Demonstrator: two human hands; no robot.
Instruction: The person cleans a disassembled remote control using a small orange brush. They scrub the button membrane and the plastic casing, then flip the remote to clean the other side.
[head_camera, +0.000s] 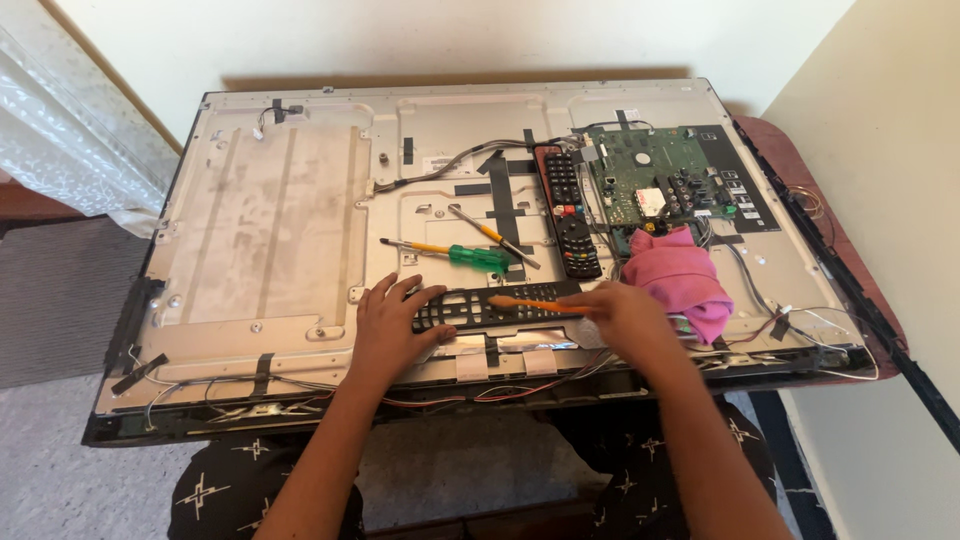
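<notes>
Left hand (390, 325) presses flat, fingers spread, on the black plastic panel (480, 308) at lower centre of the frame. Right hand (625, 315) pinches an orange tool (530, 303) over it. If that tool slips, it could nick the ribbon cables (510, 360) just below.

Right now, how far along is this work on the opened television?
Done: the back cover is off, baring the metal chassis and the green circuit board. In hand: the left hand presses down a black slotted panel while the right hand works an orange tool across it. Left: the circuit board remains in place with its cables attached; a green-handled screwdriver lies unused.
</notes>
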